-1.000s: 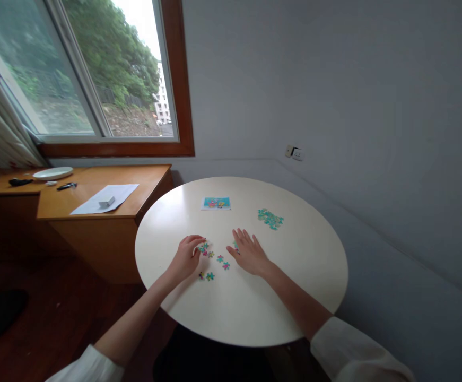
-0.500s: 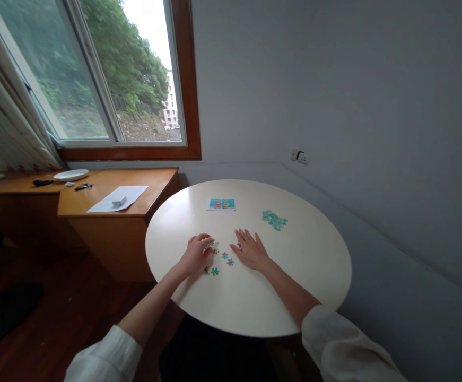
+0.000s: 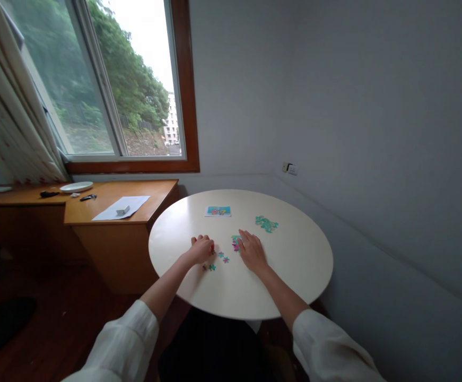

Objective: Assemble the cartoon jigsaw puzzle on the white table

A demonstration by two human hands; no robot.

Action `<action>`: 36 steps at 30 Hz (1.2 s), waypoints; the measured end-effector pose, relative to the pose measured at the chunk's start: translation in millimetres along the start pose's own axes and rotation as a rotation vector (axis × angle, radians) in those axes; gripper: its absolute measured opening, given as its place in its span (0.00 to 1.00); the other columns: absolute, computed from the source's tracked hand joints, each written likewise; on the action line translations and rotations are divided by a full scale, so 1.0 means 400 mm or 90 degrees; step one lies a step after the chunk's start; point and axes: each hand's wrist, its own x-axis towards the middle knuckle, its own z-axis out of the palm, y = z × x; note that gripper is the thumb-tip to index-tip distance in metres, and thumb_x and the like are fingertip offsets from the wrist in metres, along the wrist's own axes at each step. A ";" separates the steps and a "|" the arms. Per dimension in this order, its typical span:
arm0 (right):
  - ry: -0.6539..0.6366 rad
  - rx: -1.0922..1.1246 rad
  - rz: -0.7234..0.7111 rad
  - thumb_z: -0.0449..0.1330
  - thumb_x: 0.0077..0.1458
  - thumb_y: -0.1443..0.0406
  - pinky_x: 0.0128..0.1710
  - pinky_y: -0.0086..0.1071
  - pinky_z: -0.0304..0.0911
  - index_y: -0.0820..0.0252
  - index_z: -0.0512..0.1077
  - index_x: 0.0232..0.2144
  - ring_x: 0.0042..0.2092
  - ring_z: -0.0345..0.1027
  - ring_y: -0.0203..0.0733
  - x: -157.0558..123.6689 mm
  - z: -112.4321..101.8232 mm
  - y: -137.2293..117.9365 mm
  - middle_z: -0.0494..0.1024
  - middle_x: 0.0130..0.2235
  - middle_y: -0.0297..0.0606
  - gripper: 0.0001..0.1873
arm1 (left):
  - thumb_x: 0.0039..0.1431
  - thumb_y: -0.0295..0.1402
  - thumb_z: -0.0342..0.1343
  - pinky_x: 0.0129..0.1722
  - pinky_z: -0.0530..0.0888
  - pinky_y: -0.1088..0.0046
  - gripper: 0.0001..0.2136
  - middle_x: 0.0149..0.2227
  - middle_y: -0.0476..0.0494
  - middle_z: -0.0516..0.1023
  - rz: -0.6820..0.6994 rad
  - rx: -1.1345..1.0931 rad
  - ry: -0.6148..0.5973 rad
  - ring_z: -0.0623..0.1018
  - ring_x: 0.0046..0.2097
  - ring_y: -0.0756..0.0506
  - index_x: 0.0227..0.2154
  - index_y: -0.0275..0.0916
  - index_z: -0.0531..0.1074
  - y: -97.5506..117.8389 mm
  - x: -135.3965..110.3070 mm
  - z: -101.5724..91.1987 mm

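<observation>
My left hand [image 3: 202,249] is over the left part of the round white table, fingers curled down and pinched together on a small reddish jigsaw puzzle piece [image 3: 212,247]. That piece is mostly hidden by the fingers. Just right of it lie two loose puzzle pieces [image 3: 226,260], and nearer to me are a few more pieces [image 3: 212,267]. My right hand [image 3: 253,252] has its fingers stretched out and its palm down. Beside its thumb, partly covered, is a small teal and pink group of puzzle pieces [image 3: 236,243]; whether they are joined, I cannot tell.
A heap of teal puzzle pieces [image 3: 266,224] lies toward the far right of the round table [image 3: 294,265]. The colourful picture card [image 3: 218,211] is near its far edge. To the left stands a wooden desk [image 3: 159,199] with paper, a small white box [image 3: 123,210] and a white plate [image 3: 76,187].
My left fingers have closed in and curled lower over the pieces. The right hand has shifted, showing more of the teal and pink pieces by its thumb. The camera view has tilted up slightly.
</observation>
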 end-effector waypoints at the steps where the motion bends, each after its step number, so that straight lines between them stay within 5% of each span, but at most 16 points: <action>1: 0.002 -0.002 0.002 0.38 0.60 0.63 0.57 0.37 0.44 0.65 0.58 0.55 0.57 0.52 0.38 -0.005 -0.003 -0.001 0.63 0.55 0.43 0.24 | 0.50 0.29 0.47 0.40 0.59 0.61 0.09 0.40 0.38 0.70 0.008 0.005 0.000 0.66 0.44 0.38 0.33 0.39 0.71 -0.001 0.000 0.002; 14: 0.018 0.003 0.029 0.39 0.60 0.64 0.54 0.33 0.50 0.65 0.62 0.52 0.54 0.58 0.37 -0.074 -0.055 -0.012 0.68 0.52 0.42 0.23 | 0.48 0.26 0.49 0.43 0.59 0.61 0.12 0.39 0.40 0.74 -0.011 0.012 0.020 0.69 0.44 0.39 0.37 0.39 0.70 0.013 -0.015 0.018; 20: 0.023 0.016 0.033 0.39 0.60 0.63 0.52 0.31 0.52 0.64 0.62 0.52 0.52 0.60 0.37 -0.072 -0.056 -0.011 0.69 0.51 0.42 0.22 | 0.48 0.26 0.49 0.42 0.60 0.61 0.09 0.36 0.39 0.76 -0.008 0.013 0.006 0.71 0.43 0.39 0.30 0.38 0.73 0.020 -0.012 0.006; 36: 0.015 0.040 0.041 0.40 0.60 0.62 0.46 0.31 0.53 0.60 0.65 0.49 0.48 0.62 0.39 -0.066 -0.022 0.007 0.72 0.46 0.41 0.20 | 0.48 0.28 0.51 0.43 0.61 0.59 0.08 0.41 0.38 0.72 -0.017 0.026 -0.018 0.69 0.45 0.38 0.32 0.38 0.72 0.007 0.003 0.017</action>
